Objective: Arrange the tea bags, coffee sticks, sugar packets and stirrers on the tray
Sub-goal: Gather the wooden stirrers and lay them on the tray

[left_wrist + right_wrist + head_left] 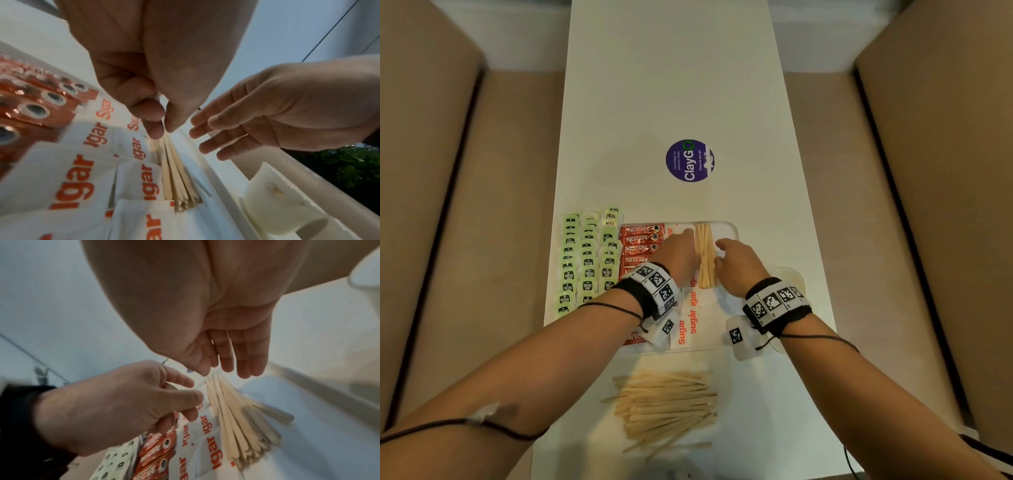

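A bundle of wooden stirrers (706,257) lies lengthwise on the right part of the white tray (731,229), beside overlapping sugar packets (690,322). My left hand (683,251) has loosely curled fingers whose tips touch the bundle's left side and far end (164,125). My right hand (732,262) is flat with straight fingers (232,366), just off the bundle's right side. Red coffee sticks (641,244) lie in a row left of the sugar. Rows of green tea bags (589,260) lie further left. Neither hand lifts anything.
A loose pile of stirrers (667,407) lies on the white table in front of the tray. A white cup on a saucer (273,203) stands just right of the tray, close to my right wrist. A purple round sticker (690,160) marks the table beyond.
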Motion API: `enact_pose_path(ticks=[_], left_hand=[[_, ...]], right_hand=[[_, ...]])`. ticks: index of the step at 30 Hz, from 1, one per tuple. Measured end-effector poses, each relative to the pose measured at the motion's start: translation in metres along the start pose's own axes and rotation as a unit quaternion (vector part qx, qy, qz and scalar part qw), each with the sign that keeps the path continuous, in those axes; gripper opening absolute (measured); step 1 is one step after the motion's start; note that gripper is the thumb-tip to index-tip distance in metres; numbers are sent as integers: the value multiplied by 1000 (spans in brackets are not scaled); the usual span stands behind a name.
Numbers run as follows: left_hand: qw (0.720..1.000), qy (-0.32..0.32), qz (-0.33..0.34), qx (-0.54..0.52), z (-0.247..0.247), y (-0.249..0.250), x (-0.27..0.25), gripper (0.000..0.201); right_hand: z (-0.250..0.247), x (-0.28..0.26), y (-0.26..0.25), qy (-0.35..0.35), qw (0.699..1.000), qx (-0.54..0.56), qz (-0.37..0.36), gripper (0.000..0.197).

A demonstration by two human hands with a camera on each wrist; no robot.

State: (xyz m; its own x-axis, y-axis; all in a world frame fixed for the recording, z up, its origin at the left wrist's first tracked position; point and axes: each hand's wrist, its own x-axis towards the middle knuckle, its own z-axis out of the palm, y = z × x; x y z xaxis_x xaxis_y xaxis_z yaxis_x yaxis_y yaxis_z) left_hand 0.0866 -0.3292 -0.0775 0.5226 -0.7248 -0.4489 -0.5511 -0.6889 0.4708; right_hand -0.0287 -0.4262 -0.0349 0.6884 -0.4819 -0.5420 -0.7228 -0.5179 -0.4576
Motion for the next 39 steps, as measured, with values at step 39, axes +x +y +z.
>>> enact_pose_path(ticks=[39], left_hand=[[967,-142,110,179,96,-88,-229,34]], right_hand=[[165,-144,19,-141,917,-284,-241,34]])
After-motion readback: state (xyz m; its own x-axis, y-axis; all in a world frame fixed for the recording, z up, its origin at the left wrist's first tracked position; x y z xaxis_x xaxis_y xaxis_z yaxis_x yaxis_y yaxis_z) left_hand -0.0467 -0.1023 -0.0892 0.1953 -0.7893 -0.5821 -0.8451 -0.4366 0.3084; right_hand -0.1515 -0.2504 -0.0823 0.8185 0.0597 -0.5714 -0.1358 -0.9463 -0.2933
